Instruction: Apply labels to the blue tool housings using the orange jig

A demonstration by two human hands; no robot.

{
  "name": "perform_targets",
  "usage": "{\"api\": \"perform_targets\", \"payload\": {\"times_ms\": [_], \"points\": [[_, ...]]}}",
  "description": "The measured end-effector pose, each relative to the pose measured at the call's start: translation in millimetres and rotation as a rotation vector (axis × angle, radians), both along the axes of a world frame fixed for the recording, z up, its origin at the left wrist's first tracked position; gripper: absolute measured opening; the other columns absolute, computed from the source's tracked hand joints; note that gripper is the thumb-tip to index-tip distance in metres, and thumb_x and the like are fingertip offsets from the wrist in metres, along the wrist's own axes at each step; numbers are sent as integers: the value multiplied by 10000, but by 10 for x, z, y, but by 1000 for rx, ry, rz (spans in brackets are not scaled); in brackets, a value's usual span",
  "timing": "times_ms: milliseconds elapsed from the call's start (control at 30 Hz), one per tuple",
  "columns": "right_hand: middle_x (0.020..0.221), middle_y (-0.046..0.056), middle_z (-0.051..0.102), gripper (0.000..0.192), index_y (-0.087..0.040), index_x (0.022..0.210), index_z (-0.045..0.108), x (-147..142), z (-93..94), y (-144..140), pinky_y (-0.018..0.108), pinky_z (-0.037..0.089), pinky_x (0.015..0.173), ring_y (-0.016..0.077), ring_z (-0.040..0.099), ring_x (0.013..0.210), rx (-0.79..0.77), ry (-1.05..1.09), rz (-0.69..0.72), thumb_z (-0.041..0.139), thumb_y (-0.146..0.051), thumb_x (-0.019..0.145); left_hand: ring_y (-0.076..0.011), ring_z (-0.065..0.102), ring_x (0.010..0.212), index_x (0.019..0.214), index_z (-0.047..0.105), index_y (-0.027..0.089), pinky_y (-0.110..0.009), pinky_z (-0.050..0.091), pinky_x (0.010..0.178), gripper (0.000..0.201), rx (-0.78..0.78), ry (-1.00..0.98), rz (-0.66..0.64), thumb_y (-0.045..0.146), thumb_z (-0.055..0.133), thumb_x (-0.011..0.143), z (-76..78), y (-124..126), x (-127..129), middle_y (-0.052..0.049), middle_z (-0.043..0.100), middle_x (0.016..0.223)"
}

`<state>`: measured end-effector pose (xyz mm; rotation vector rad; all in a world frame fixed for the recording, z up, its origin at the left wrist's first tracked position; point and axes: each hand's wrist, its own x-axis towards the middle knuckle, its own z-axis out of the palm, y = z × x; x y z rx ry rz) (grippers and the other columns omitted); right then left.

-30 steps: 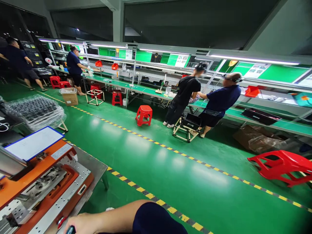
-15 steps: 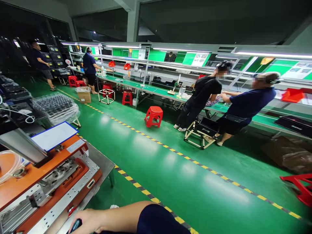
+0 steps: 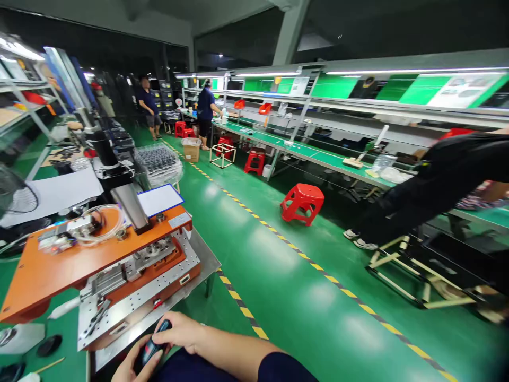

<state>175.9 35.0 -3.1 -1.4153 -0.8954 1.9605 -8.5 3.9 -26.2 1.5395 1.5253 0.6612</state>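
Observation:
At the bottom of the view, both my hands close around a small dark blue-grey handheld device (image 3: 150, 348) with a bit of red on it; its exact kind does not show. My left hand (image 3: 133, 367) grips its lower side, fingers partly cut off by the frame edge. My right hand (image 3: 181, 330) reaches in from the right, with its thumb and fingers on the upper end. Just beyond my hands stands an orange pneumatic press fixture (image 3: 119, 239) with a metal cylinder (image 3: 131, 204) and a perforated steel base (image 3: 147, 289).
A clipboard (image 3: 161, 199) lies behind the fixture, near plastic-wrapped stacked trays (image 3: 159, 162). Red stools (image 3: 302, 201) stand along the long green workbench (image 3: 318, 154). A person in black (image 3: 429, 175) leans at it; two other people are farther back. Yellow-black tape (image 3: 278, 233) marks the floor.
My view has swung left, so the scene has shifted right and more of the fixture shows. My left hand has come into view on the device beside my right hand.

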Motion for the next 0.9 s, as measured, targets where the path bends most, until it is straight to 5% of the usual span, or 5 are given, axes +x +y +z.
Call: {"api": "perform_targets", "payload": {"times_ms": [300,900], "points": [[676,-48,590,351,-172,865,603,-27,-16,-39,254,431,582,99,539,554,61,62,60,825,-368,675,-291,717,1080,1143,700,203,-389,557,986,494,10,-17,48,488,715,739,188,-152,62,-73,770,1138],[772,-22,610,501,-174,866,609,-69,-67,122,272,456,630,122,582,675,43,151,182,843,-518,588,-268,697,1064,1178,679,198,-401,534,982,480,-22,-53,163,452,701,771,211,-190,73,-84,749,1161]]}}
